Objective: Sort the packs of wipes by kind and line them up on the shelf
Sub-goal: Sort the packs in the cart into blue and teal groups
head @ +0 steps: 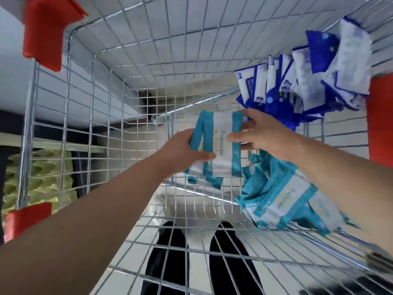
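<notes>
Teal-striped packs [217,145] sit in both hands above the wire floor of the cart [119,99], near its middle. The left hand [182,152] has thumb and fingers clamped on their near left edge; the right hand [261,133] pinches their right side. More teal packs [280,199] lean at the cart's near right edge, dark-blue packs [302,77] at its far right corner. Gathering one kind seems the step in hand; next, square the stack and carry it out to a shelf.
</notes>
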`<state>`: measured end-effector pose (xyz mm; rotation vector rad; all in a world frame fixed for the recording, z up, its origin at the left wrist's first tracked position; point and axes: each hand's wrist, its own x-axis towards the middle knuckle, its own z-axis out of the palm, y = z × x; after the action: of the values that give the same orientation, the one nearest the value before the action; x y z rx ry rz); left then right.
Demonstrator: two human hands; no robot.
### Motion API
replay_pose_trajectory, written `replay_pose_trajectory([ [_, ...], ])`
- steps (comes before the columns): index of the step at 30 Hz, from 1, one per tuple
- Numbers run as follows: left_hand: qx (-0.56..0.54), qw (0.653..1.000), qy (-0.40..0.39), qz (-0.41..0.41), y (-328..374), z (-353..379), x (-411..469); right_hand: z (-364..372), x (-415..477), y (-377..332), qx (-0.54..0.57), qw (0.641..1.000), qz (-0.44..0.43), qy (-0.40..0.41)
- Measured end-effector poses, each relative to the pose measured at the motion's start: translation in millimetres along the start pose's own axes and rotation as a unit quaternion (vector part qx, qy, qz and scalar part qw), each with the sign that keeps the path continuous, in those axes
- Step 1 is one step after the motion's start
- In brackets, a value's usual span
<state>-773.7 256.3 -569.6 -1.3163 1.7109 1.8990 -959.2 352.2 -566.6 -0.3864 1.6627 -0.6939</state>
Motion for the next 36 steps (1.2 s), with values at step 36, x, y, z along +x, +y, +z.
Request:
replay_pose_trajectory([
  [36, 0.179, 0.967, 0.139, 0.116, 123, 112, 6, -152, -111, 4, -0.385, 0.887, -0.121, 0.227],
])
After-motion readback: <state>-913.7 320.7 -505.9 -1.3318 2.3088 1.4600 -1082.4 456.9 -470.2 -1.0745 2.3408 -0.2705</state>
